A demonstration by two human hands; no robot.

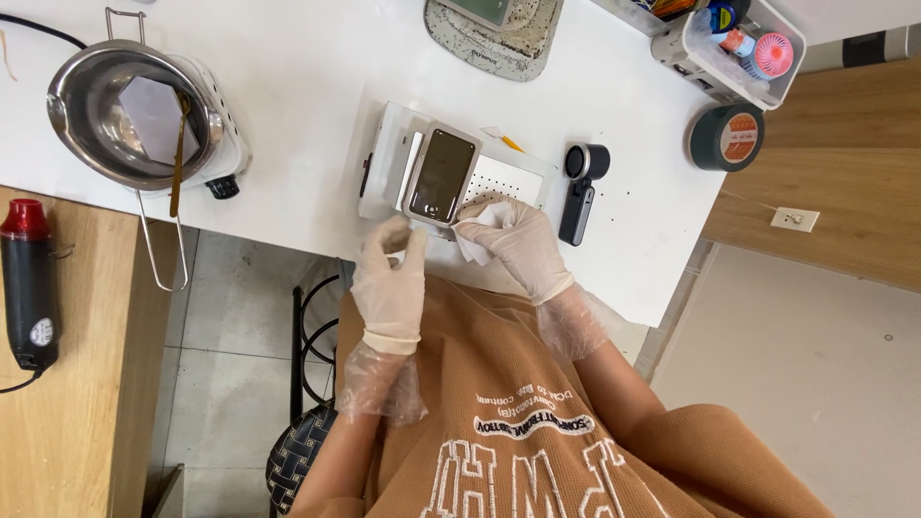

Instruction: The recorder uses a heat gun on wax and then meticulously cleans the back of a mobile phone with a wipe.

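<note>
Your right hand (523, 245) pinches a white wipe (477, 240) at the phone (441, 176); left hand (390, 278) fingers curled, empty, at the table (307, 125) edge.

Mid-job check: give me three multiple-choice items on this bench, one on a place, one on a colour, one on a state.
1. Where does the phone lie?
A in a drawer; B on the white plate; C in a box.
2. What colour are the gloves?
A blue; B black; C white.
3. What is the right hand doing?
A gripping a wipe; B lying open and empty; C holding a screwdriver.

1 B: the phone rests screen up on the plate.
2 C: both gloves are white.
3 A: its fingers pinch the white wipe at the plate's edge.
</note>
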